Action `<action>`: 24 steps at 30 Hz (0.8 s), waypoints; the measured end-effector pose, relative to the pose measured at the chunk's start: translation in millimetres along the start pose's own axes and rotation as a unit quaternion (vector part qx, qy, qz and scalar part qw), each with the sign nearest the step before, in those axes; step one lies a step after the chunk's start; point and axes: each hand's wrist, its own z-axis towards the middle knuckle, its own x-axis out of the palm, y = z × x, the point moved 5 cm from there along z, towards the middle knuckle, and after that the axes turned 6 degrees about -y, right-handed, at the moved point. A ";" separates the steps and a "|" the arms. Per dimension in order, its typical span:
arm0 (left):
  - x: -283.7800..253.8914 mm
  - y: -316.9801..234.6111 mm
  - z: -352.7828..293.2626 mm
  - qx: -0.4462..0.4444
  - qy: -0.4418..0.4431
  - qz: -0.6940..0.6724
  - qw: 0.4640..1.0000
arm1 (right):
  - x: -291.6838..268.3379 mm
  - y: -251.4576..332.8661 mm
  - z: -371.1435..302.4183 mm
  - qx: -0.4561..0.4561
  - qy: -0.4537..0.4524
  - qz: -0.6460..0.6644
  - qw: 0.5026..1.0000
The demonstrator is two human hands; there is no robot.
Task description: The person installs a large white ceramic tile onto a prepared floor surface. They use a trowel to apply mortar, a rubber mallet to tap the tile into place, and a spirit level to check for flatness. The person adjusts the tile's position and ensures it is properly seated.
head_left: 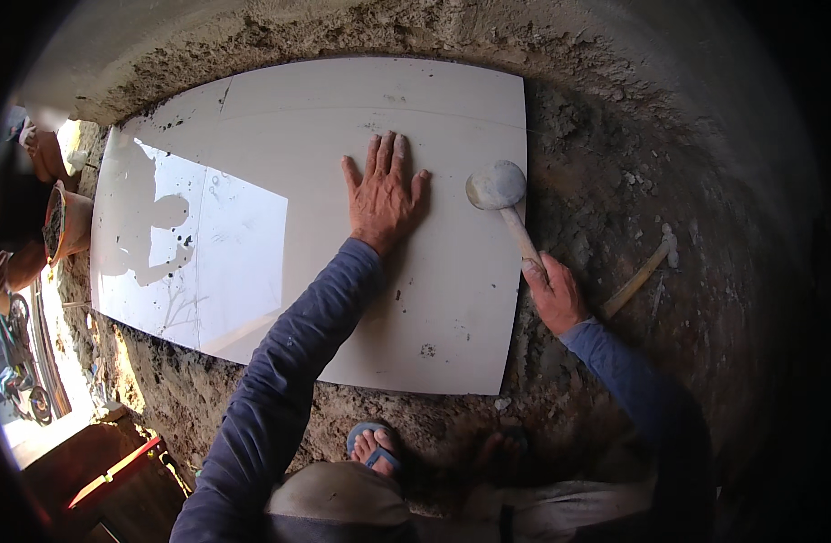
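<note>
Large pale glossy tiles (452, 281) lie on the ground before me, with thin joint lines and specks of mortar on them. My left hand (382, 204) presses flat on the tile surface, fingers spread, holding nothing. In my right hand (557, 297) is a mallet (498, 185), gripped by its wooden handle. Its rounded grey-white head is over the tile's right edge; whether it touches the surface I cannot tell. To the right of that hand, a hammer-like tool (637, 279) with a wooden handle lies on the dirt.
Rough mortar (578, 163) borders the tiles on the right, and a plastered wall (705, 63) curves around the far side. At the left, another person's hand (24, 267) is beside a mortar bucket (70, 222). My sandalled foot (374, 445) stands near the tiles' front edge.
</note>
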 end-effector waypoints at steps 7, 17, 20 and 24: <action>-6.1 -12.3 -20.6 -0.010 0.013 -0.016 1.000 | -34.4 -34.5 -24.8 0.092 0.021 0.026 0.995; -150.4 -116.8 -280.2 0.076 0.634 -0.546 0.542 | -68.3 -114.8 -239.0 0.139 0.145 -0.113 0.973; -177.9 -61.2 -238.9 -0.134 0.531 -0.594 0.590 | -68.1 -134.0 -293.5 0.039 0.132 -0.132 0.982; -296.9 -37.6 -277.7 -0.349 0.481 -0.656 0.465 | -76.3 -82.9 -292.5 0.090 0.135 -0.278 0.947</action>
